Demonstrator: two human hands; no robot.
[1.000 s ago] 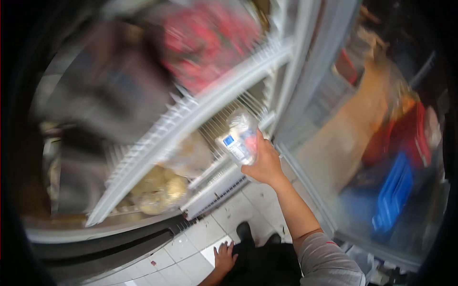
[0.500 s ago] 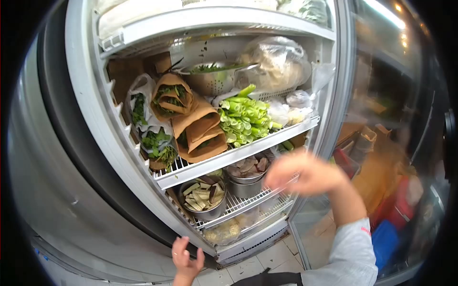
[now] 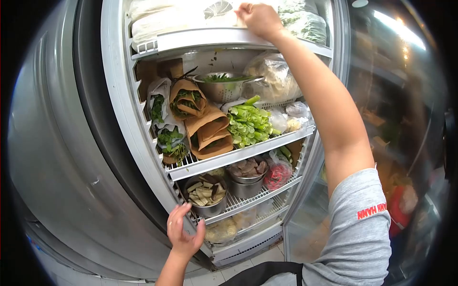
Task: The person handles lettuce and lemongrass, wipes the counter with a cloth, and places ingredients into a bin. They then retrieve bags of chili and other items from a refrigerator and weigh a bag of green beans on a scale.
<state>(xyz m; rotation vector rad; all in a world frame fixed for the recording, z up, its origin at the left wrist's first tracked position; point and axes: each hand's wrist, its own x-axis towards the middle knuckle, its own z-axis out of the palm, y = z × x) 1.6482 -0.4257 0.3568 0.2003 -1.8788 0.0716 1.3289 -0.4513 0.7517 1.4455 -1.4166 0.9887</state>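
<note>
My right hand (image 3: 261, 20) is raised to the top shelf (image 3: 205, 39) of the fridge, just above its white front edge. Its fingers are curled together beside white bagged goods (image 3: 160, 21), and whatever they hold, if anything, is hidden. Low down, my left hand (image 3: 183, 234) is open with fingers apart, in front of the fridge frame and near a metal pot of cut vegetable pieces (image 3: 206, 194). On the middle shelf are brown paper wraps of greens (image 3: 208, 136), cut green stalks (image 3: 249, 123) and a metal colander (image 3: 222, 88).
The glass door (image 3: 310, 238) stands open on the right. A second metal pot (image 3: 245, 186) and a bag of red items (image 3: 278, 174) occupy the lower shelf. Bagged greens (image 3: 305, 26) lie at the top right. A grey metal cabinet side (image 3: 57, 157) bounds the left.
My right hand has risen from in front of the lower shelf up to the top shelf. My left hand has moved slightly up. The view has shifted, showing more of the top shelf.
</note>
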